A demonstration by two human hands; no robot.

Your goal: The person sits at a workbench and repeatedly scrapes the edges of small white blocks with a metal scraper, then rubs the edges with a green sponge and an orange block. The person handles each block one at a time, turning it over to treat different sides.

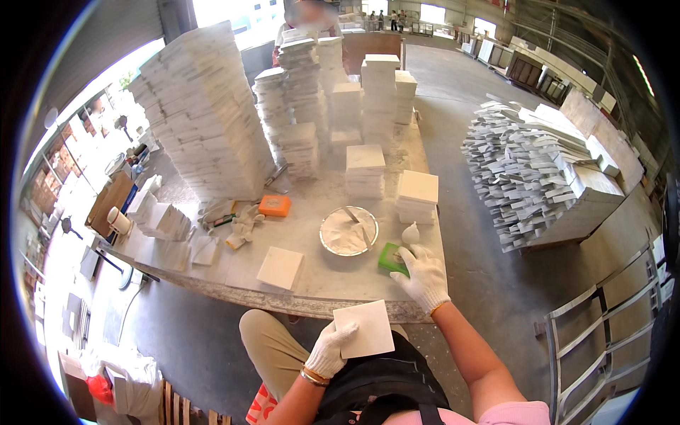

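Note:
My left hand (329,352), in a white knit glove, holds a square white stone tile (367,330) by its left edge, just off the table's near edge. My right hand (426,281), gloved too, reaches to the table's right corner. Its fingers and thumb close round a bright green block (389,259), partly hidden by the glove. Beside that block stands a small white bulb-shaped piece (411,233). A round bowl (348,255) of white powder or paste, with a flat metal tool (360,228) lying across it, sits left of them. Another white tile (280,268) lies flat near the front edge.
Tall stacks of white tiles (205,117) crowd the table's back and left. An orange block (275,206) and loose gloves (244,225) lie mid-left. To the right stand a pallet of stone strips (524,177) and a metal rack (595,340). Behind the stacks is another person.

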